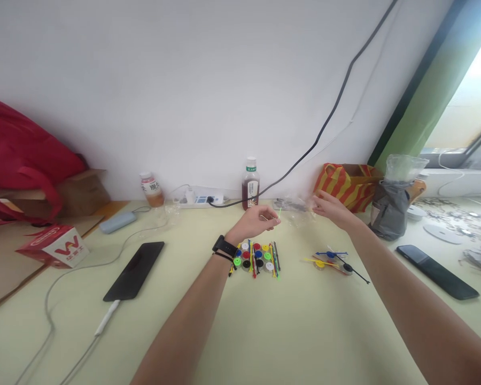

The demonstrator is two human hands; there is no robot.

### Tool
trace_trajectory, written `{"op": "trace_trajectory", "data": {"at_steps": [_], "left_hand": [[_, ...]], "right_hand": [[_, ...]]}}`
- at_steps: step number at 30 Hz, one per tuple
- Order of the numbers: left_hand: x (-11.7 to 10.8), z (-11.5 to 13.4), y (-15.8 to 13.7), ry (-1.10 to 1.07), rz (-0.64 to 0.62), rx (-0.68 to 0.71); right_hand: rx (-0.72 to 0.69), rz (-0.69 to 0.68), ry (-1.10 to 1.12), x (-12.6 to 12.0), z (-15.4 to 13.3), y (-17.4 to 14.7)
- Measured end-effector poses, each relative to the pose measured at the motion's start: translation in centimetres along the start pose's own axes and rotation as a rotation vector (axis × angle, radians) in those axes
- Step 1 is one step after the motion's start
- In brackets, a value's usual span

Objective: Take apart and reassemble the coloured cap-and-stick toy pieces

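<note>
My left hand (260, 220), with a black watch on the wrist, is closed in a pinch on a thin light-green stick (280, 214). The stick points upward. My right hand (329, 206) reaches far forward, its fingers bent at the edge of a crumpled clear plastic bag (299, 211), seemingly pinching it. Below the left hand lies a tight group of coloured round discs (258, 255) with thin coloured arrows (276, 256) laid between them. Nearer the right forearm, a few discs with a blue arrow (331, 253), a yellow one and a black one lie crossed together.
A dark-drink bottle (250, 184) and a power strip (202, 199) stand by the wall. Black phones lie left (134, 271) and right (436, 271). A striped bag (347, 184) and a grey bag (390, 206) sit back right. A red-white box (56, 246) is far left.
</note>
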State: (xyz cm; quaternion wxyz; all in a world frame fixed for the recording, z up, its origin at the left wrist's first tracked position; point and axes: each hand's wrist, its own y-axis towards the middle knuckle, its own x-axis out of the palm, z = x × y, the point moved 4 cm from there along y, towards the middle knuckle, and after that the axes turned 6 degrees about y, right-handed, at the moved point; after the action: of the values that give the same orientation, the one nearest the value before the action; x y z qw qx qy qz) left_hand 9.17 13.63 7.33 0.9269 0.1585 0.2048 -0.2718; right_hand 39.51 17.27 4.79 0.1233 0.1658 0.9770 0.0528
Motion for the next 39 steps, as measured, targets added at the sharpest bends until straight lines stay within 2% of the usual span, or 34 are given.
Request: {"op": "trace_trajectory", "data": {"at_steps": [3,4,5,7,9,10,12,14,17,20,22,24,27,30,34,39], "left_hand": [[0.0,0.1,0.0,0.010,0.008,0.006],[0.0,0.1,0.0,0.012,0.009,0.006],[0.0,0.1,0.0,0.012,0.008,0.006],[-0.1,0.0,0.0,0.008,0.004,0.009],[0.0,-0.1,0.0,0.006,0.003,0.019],[0.0,-0.2,0.1,0.006,0.004,0.023],[0.3,-0.5,0.1,-0.001,-0.005,0.017],[0.6,-0.6,0.1,-0.022,-0.019,-0.006],[1.2,-0.5,0.0,-0.060,-0.045,-0.041],[1.9,-0.1,-0.1,-0.074,-0.072,-0.041],[2.4,0.0,-0.1,-0.059,-0.072,-0.013],[3.0,0.2,-0.1,-0.042,-0.085,0.033],[3.9,0.3,-0.1,-0.044,-0.136,0.093],[4.6,0.5,-0.2,-0.024,-0.166,0.124],[5.1,0.9,-0.3,0.049,-0.170,0.162],[5.7,0.8,-0.4,0.230,-0.079,0.182]], "right_hand": [[-0.210,0.171,-0.340,0.0,-0.9,-1.3],[-0.296,0.198,-0.427,0.3,-1.2,-2.2],[-0.378,0.170,-0.477,0.8,-1.4,-3.3],[-0.469,-0.047,-0.512,2.4,-1.3,-6.1],[-0.488,-0.381,-0.541,4.2,-0.6,-9.8],[-0.481,-0.506,-0.550,4.8,-0.2,-11.6],[-0.459,-0.610,-0.591,5.0,0.5,-14.4],[-0.413,-0.602,-0.649,4.2,1.0,-15.8],[-0.305,-0.585,-0.703,2.2,1.0,-15.7],[-0.262,-0.543,-0.542,1.5,-1.0,-15.0],[-0.191,-0.508,-0.308,2.2,-2.6,-14.7],[-0.084,-0.543,-0.095,3.8,-3.6,-14.8],[-0.042,-0.555,0.081,6.1,-3.9,-14.9],[-0.021,-0.561,0.173,6.9,-3.0,-14.9],[-0.035,-0.575,0.093,6.7,-2.1,-15.0],[-0.138,-0.399,-0.288,5.0,-1.0,-13.6]]}}
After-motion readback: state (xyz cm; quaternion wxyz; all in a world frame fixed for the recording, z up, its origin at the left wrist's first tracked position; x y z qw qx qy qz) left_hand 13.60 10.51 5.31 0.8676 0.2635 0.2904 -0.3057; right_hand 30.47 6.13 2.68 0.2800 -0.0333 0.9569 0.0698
